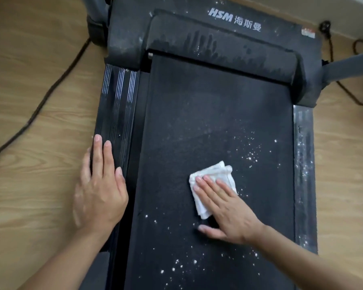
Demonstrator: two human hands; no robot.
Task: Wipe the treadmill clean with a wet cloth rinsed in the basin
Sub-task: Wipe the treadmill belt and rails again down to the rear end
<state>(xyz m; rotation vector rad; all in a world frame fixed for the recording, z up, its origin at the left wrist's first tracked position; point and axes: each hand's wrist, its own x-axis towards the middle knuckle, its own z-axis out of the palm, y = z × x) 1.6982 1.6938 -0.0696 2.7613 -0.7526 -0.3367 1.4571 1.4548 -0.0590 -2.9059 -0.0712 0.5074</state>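
Right of frame centre, a white cloth (213,185) is pressed onto the treadmill belt (208,114) by the right hand (228,214), fingers (210,186) straight and together; at lower left, the left hand (101,189) is laid flat on the side rail (117,97), fingers close together.

The head-worn camera is looking steeply down and forward over the treadmill (122,97), sitting close enough that its belt (208,126) is filling most of the wide-angle frame and is running away from the person toward the motor cover (218,45) at the top. The left hand (101,191) and right hand (228,210) are lying in the lower half, stretched in from the bottom edge, and wooden floor (40,91) is showing along both sides.
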